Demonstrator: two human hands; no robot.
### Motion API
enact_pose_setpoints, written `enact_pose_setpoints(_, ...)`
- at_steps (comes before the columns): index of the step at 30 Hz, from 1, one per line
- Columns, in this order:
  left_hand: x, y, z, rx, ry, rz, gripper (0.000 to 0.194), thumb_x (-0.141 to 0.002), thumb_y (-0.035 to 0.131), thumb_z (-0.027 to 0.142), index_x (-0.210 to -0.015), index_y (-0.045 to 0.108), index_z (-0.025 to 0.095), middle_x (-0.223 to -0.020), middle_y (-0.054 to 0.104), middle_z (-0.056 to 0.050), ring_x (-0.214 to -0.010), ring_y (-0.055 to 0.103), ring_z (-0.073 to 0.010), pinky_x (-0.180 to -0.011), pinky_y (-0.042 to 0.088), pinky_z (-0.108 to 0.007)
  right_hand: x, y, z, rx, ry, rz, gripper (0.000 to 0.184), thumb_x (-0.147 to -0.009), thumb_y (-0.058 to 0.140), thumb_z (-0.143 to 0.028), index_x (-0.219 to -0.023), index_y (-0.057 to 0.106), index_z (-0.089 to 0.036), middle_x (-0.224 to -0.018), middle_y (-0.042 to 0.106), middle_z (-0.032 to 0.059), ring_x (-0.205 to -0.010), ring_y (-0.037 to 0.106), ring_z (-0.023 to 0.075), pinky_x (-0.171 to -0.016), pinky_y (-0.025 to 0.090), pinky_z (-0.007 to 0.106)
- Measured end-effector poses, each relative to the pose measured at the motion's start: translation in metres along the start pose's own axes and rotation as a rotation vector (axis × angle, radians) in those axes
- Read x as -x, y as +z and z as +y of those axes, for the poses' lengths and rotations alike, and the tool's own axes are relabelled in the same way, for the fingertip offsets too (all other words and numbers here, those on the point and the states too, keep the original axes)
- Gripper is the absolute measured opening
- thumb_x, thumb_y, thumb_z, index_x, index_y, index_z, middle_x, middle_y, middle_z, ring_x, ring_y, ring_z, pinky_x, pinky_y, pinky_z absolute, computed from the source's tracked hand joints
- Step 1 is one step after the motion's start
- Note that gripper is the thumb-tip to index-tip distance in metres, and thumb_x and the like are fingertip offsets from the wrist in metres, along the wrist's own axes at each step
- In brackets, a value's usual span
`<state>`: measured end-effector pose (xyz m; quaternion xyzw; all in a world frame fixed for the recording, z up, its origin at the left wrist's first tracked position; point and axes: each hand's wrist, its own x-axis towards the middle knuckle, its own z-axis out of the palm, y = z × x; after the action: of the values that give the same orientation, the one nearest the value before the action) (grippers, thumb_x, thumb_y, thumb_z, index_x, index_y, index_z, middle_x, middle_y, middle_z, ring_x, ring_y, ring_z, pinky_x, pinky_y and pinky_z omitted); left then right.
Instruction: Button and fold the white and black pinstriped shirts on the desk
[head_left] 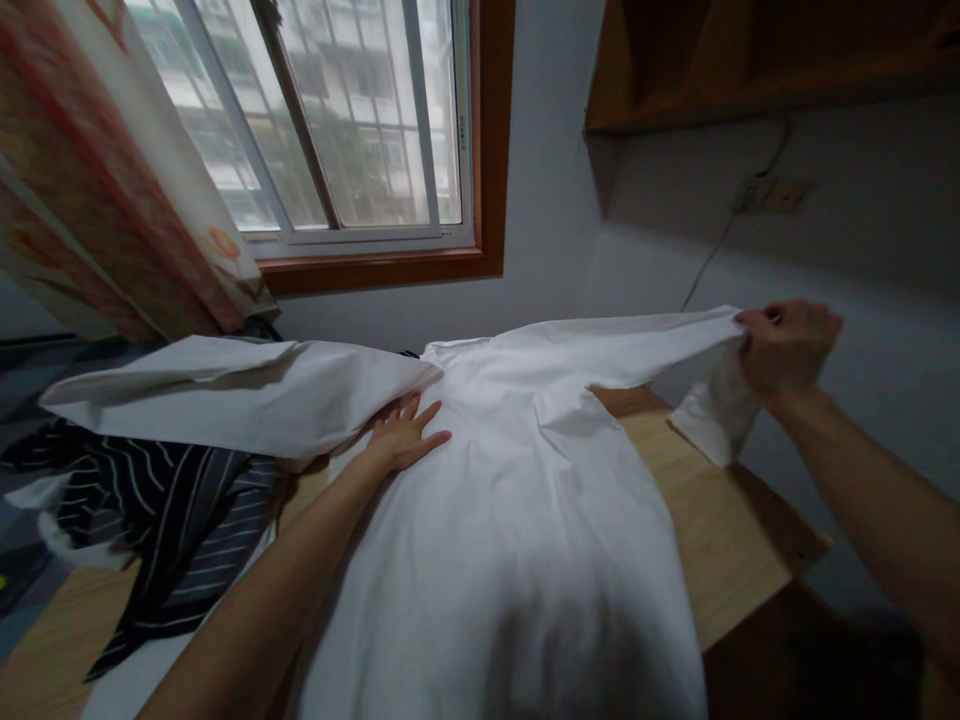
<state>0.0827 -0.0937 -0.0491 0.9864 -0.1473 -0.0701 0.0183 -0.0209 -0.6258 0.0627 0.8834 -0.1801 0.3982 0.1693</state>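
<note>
A white long-sleeved shirt [517, 480] lies spread over a wooden table, its body hanging toward me. My left hand [405, 437] rests flat on the shirt near the left armpit, fingers spread. Out at the right, my right hand [791, 350] is closed on the shirt's right sleeve and holds it stretched out above the tabletop. The cuff end of that sleeve dangles below the hand. The left sleeve [225, 400] reaches out to the left, lying over a dark striped cloth.
The wooden table [697, 510] shows at both sides of the shirt. Black-and-white striped fabric [187, 520] is heaped at the left. Behind are a window [360, 120], a flowered curtain [112, 170], a wall shelf [750, 60] and a socket with a cord [784, 195].
</note>
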Motion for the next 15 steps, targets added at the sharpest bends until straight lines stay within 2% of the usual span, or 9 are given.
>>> enact_pose_setpoints(2, 0.001, 0.000, 0.000, -0.008, 0.004, 0.007, 0.079, -0.083, 0.030, 0.078, -0.152, 0.020, 0.040, -0.162, 0.007, -0.005, -0.142, 0.018, -0.0458, -0.107, 0.022, -0.064, 0.002, -0.004, 0.000, -0.010, -0.173, -0.062, 0.037, -0.098, 0.038, -0.022, -0.101, 0.074, -0.014, -0.108, 0.061, 0.0188, -0.103, 0.046, 0.0296, -0.087, 0.029, 0.042)
enact_pose_setpoints(3, 0.001, 0.000, 0.001, -0.009, 0.006, 0.010, 0.079, -0.083, 0.030, 0.077, -0.152, 0.020, 0.040, -0.162, 0.007, -0.005, -0.142, 0.018, -0.0457, -0.107, 0.022, -0.064, 0.007, -0.003, -0.001, -0.022, -0.276, -0.145, 0.036, -0.097, 0.038, -0.018, -0.100, 0.074, -0.015, -0.106, 0.062, 0.0182, -0.101, 0.048, 0.0287, -0.087, 0.030, 0.041)
enact_pose_setpoints(6, 0.000, 0.001, 0.000, -0.008, 0.008, 0.013, 0.080, -0.083, 0.029, 0.078, -0.152, 0.020, 0.039, -0.162, 0.007, -0.006, -0.142, 0.018, -0.0453, -0.108, 0.021, -0.064, 0.035, 0.007, -0.007, -0.090, -0.493, -0.589, 0.029, -0.086, 0.046, -0.008, -0.096, 0.072, -0.016, -0.099, 0.065, 0.0147, -0.089, 0.056, 0.0246, -0.079, 0.037, 0.034)
enact_pose_setpoints(8, 0.000, 0.002, -0.001, -0.004, 0.010, 0.016, 0.080, -0.082, 0.030, 0.078, -0.152, 0.020, 0.039, -0.162, 0.008, -0.006, -0.143, 0.018, -0.0448, -0.108, 0.021, -0.064, 0.050, 0.017, -0.011, -0.157, -0.481, -0.924, 0.028, -0.078, 0.052, -0.006, -0.095, 0.071, -0.017, -0.095, 0.068, 0.0113, -0.082, 0.061, 0.0223, -0.072, 0.041, 0.030)
enact_pose_setpoints(9, -0.001, 0.003, -0.001, -0.001, 0.010, 0.017, 0.080, -0.082, 0.030, 0.078, -0.152, 0.020, 0.039, -0.162, 0.008, -0.006, -0.143, 0.018, -0.0446, -0.108, 0.020, -0.064, 0.055, 0.021, -0.014, -0.191, -0.440, -1.033, 0.028, -0.076, 0.054, -0.006, -0.096, 0.070, -0.018, -0.094, 0.069, 0.0100, -0.080, 0.062, 0.0219, -0.070, 0.043, 0.029)
enact_pose_setpoints(10, -0.001, 0.003, -0.002, 0.001, 0.009, 0.018, 0.080, -0.082, 0.030, 0.078, -0.152, 0.020, 0.039, -0.162, 0.008, -0.005, -0.143, 0.017, -0.0445, -0.108, 0.020, -0.064, 0.057, 0.023, -0.018, -0.230, -0.396, -1.073, 0.029, -0.075, 0.055, -0.007, -0.097, 0.070, -0.017, -0.094, 0.069, 0.0097, -0.081, 0.064, 0.0221, -0.070, 0.045, 0.029)
enact_pose_setpoints(11, -0.001, 0.004, -0.002, 0.004, 0.007, 0.019, 0.080, -0.082, 0.030, 0.079, -0.152, 0.020, 0.039, -0.162, 0.008, -0.005, -0.143, 0.017, -0.0445, -0.108, 0.020, -0.064, 0.056, 0.023, -0.025, -0.276, -0.368, -1.047, 0.029, -0.075, 0.056, -0.009, -0.099, 0.069, -0.017, -0.096, 0.070, 0.0100, -0.084, 0.065, 0.0229, -0.072, 0.046, 0.030)
enact_pose_setpoints(13, -0.001, 0.004, -0.002, 0.006, 0.001, 0.016, 0.080, -0.082, 0.030, 0.079, -0.152, 0.020, 0.040, -0.162, 0.008, -0.005, -0.143, 0.017, -0.0445, -0.108, 0.020, -0.064, 0.050, 0.018, -0.050, -0.401, -0.362, -0.851, 0.029, -0.081, 0.054, -0.016, -0.107, 0.067, -0.016, -0.107, 0.068, 0.0120, -0.097, 0.064, 0.0248, -0.083, 0.048, 0.033)
enact_pose_setpoints(15, -0.001, 0.003, -0.002, 0.002, 0.001, 0.014, 0.080, -0.083, 0.030, 0.078, -0.152, 0.020, 0.040, -0.162, 0.009, -0.005, -0.143, 0.018, -0.0435, -0.108, 0.022, -0.063, 0.044, 0.007, -0.089, -0.539, -0.378, -0.626, 0.035, -0.088, 0.049, -0.026, -0.119, 0.062, -0.015, -0.122, 0.063, 0.0138, -0.113, 0.058, 0.0257, -0.098, 0.042, 0.037)
